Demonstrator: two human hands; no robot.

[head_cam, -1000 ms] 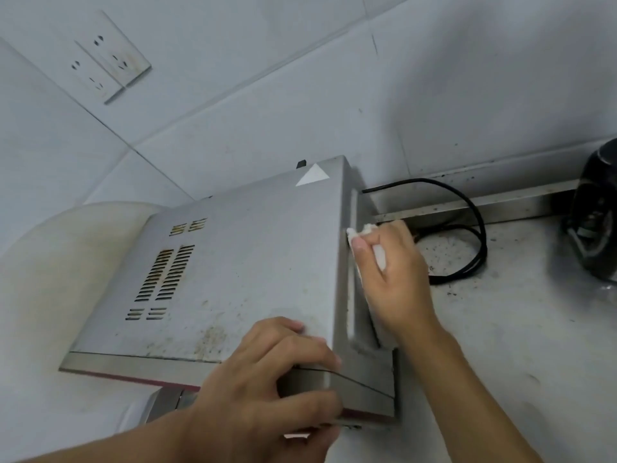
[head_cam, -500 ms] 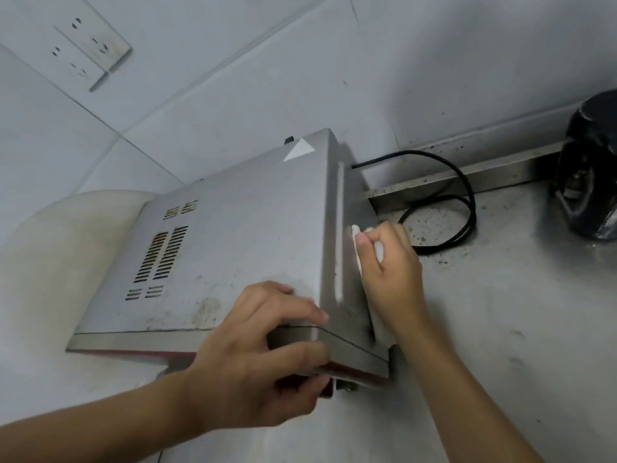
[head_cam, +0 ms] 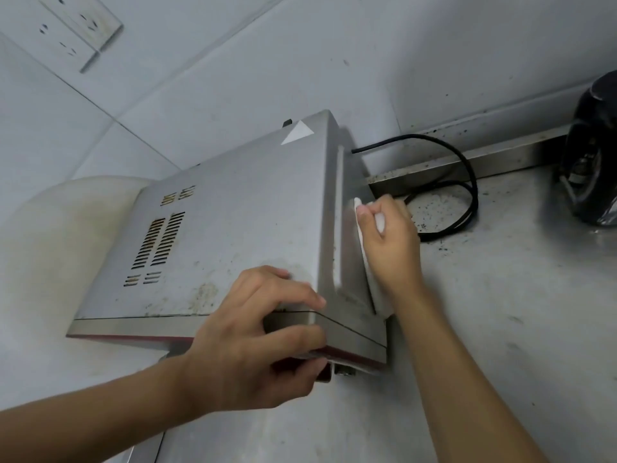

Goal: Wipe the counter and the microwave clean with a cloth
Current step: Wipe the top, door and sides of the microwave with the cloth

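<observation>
A silver microwave [head_cam: 233, 235] stands on the steel counter [head_cam: 500, 312], its top stained and vented. My left hand [head_cam: 253, 339] grips its front right corner, thumb underneath and fingers over the top edge. My right hand [head_cam: 390, 245] holds a white cloth [head_cam: 379, 295] pressed flat against the microwave's right side wall. Most of the cloth is hidden between my palm and the metal.
A black power cord [head_cam: 464, 182] loops on the counter behind my right hand, among dark crumbs. A black appliance [head_cam: 594, 162] stands at the far right by the steel backsplash rail [head_cam: 484, 158]. A white rounded object [head_cam: 50, 235] sits left of the microwave. A wall socket [head_cam: 80, 25] is upper left.
My right hand with the cloth slid a little along the microwave's side wall. My left hand kept its grip on the front corner. The camera view shifted slightly.
</observation>
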